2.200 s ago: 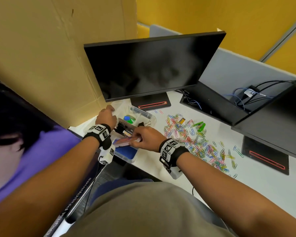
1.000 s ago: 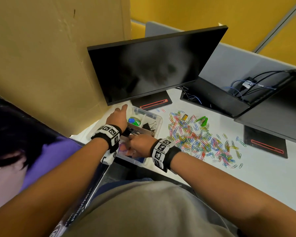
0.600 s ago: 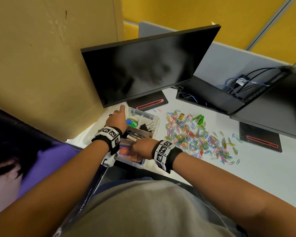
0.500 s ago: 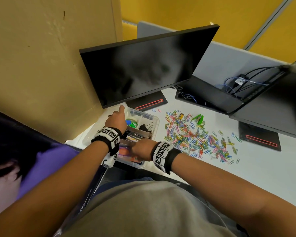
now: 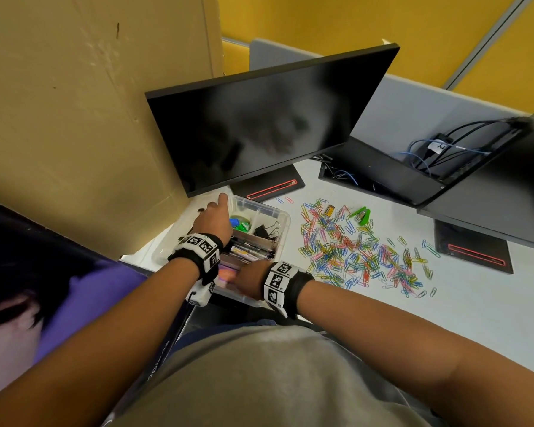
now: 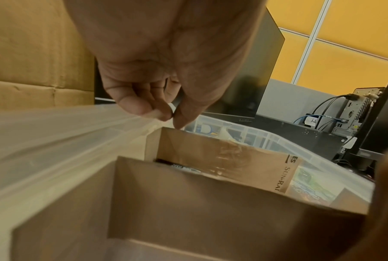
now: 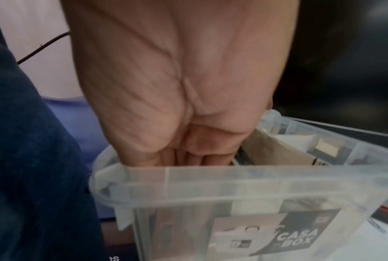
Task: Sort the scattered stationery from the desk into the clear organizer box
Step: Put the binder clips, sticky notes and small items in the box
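Note:
The clear organizer box (image 5: 285, 222) stands at the desk's near left corner, split by cardboard dividers (image 6: 222, 155). It holds pens (image 5: 250, 251), black binder clips (image 5: 264, 231) and blue and green bits (image 5: 239, 223). My left hand (image 5: 211, 221) grips the box's left rim, thumb and fingers pinching it in the left wrist view (image 6: 166, 113). My right hand (image 5: 244, 280) reaches down into the nearest compartment over orange and pink items (image 5: 227, 272). Its fingertips (image 7: 188, 157) are hidden behind the box wall (image 7: 233, 178). Several coloured paper clips (image 5: 361, 251) lie scattered to the right.
A green stapler (image 5: 359, 215) and a small yellow item (image 5: 329, 209) lie at the far edge of the clips. A black monitor (image 5: 259, 134) stands right behind the box, a second monitor (image 5: 490, 204) at the right. Cardboard (image 5: 90, 118) walls the left side.
My right hand carried a pink item from above the box's middle down into the nearest compartment. My left hand stayed on the rim, its index finger now stretched forward.

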`<state>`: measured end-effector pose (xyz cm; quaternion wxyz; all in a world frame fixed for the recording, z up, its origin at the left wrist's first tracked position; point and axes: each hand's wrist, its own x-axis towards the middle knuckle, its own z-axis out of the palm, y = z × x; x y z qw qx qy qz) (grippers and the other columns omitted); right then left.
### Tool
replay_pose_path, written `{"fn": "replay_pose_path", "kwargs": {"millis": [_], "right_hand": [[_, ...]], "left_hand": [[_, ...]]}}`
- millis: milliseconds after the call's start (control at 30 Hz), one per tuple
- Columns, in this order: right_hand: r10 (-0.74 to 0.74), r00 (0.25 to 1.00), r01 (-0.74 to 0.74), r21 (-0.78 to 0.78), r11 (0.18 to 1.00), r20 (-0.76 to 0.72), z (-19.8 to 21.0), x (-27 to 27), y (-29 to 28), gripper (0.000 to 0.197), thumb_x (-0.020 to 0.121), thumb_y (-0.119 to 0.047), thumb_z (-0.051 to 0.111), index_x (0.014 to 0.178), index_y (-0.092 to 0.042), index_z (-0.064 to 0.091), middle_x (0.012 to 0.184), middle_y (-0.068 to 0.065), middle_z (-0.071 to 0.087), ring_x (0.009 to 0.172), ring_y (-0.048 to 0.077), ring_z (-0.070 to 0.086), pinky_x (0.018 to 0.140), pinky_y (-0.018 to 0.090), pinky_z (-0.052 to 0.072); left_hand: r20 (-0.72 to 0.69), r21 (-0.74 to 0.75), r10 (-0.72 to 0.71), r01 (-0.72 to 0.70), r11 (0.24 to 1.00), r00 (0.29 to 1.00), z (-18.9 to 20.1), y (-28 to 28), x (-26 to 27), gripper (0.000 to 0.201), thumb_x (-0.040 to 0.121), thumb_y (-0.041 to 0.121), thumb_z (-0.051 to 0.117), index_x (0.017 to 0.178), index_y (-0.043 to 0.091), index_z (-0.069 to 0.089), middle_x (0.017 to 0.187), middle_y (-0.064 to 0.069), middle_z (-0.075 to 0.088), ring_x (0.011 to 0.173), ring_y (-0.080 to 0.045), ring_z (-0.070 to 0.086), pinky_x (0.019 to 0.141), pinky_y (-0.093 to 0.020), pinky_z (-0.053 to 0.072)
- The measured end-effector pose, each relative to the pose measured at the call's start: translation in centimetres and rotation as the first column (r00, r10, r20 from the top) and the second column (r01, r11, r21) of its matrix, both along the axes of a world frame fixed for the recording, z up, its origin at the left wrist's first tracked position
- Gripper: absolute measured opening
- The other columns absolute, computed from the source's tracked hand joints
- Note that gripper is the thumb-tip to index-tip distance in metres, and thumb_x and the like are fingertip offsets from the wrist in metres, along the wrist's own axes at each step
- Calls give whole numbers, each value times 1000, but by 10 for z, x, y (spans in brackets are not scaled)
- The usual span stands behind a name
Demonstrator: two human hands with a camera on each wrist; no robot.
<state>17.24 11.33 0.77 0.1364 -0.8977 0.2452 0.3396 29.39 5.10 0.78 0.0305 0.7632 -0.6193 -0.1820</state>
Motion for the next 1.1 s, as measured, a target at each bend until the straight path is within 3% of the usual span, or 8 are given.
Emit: {"fn": "replay_pose_path", "kwargs": {"millis": [133, 233, 400, 533, 633, 800, 1000, 1100], "right_hand": [[33, 999, -33, 8, 999, 4, -1, -3, 0, 35, 103, -18, 44, 136, -6, 51, 131, 15, 59, 123, 30, 55, 100, 35, 42], [66, 998, -67, 50, 996, 24, 7, 0, -5, 38, 105, -16, 36, 138, 0, 46, 137, 21, 52, 128, 33, 48, 105, 37, 36], [-81, 997, 83, 191, 978, -16, 9, -1, -8, 26, 97, -11, 50, 116, -1, 64, 111, 16, 67, 102, 32, 63, 84, 34, 48], [-208, 966, 168, 239, 956, 151, 24, -12, -17, 27, 98, -18, 50, 102, -3, 71, 102, 14, 70, 81, 27, 57, 75, 30, 45], [-382, 873, 283, 321, 904, 304, 36, -34, -27, 22, 93, -23, 59, 99, -12, 77, 99, 5, 74, 84, 23, 64, 79, 32, 50], [-630, 662, 451, 457, 767, 405, 55, -80, -46, 17, 92, -14, 60, 101, -10, 73, 98, 5, 73, 87, 19, 67, 80, 30, 53], [-754, 452, 591, 472, 654, 478, 43, -137, -59, 15, 93, -11, 60, 101, -17, 71, 88, -7, 69, 69, 9, 69, 59, 19, 53], [-776, 403, 624, 475, 620, 485, 37, -164, -61, 16, 94, -11, 57, 104, -15, 70, 94, -2, 70, 72, 14, 69, 63, 24, 55]], "left_hand": [[6, 1, -2, 2, 1000, 1000, 0, 1, -1, 57, 88, 8, 62, 136, 16, 32, 116, -19, 57, 98, -35, 61, 76, -41, 51], [17, -1, -7, 7, 1000, 1000, 1, 2, -2, 58, 88, 8, 62, 137, 15, 32, 116, -19, 56, 98, -35, 61, 74, -40, 50], [-2, 1, 16, -16, 1000, 1000, 2, 1, -4, 62, 87, 10, 63, 138, 16, 29, 116, -19, 57, 97, -36, 61, 75, -42, 51], [-37, -25, 32, -33, 999, 999, 5, -1, -11, 65, 87, 10, 62, 142, 16, 27, 119, -20, 55, 102, -38, 60, 78, -44, 50], [-35, -35, 7, -8, 999, 999, 11, -5, -21, 56, 90, 11, 56, 141, 14, 32, 123, -20, 54, 106, -42, 58, 83, -47, 46], [-50, -66, -16, 13, 998, 999, 18, -15, -49, 48, 91, 10, 52, 137, 13, 39, 121, -21, 56, 105, -41, 58, 82, -46, 46], [-99, -74, -82, 74, 994, 992, 24, -25, -100, 38, 92, 10, 53, 130, 13, 48, 125, -17, 57, 111, -36, 58, 85, -45, 49], [-128, -72, -123, 115, 991, 984, 22, -34, -126, 36, 92, 11, 54, 128, 15, 51, 126, -15, 59, 114, -33, 57, 88, -43, 49]]}}
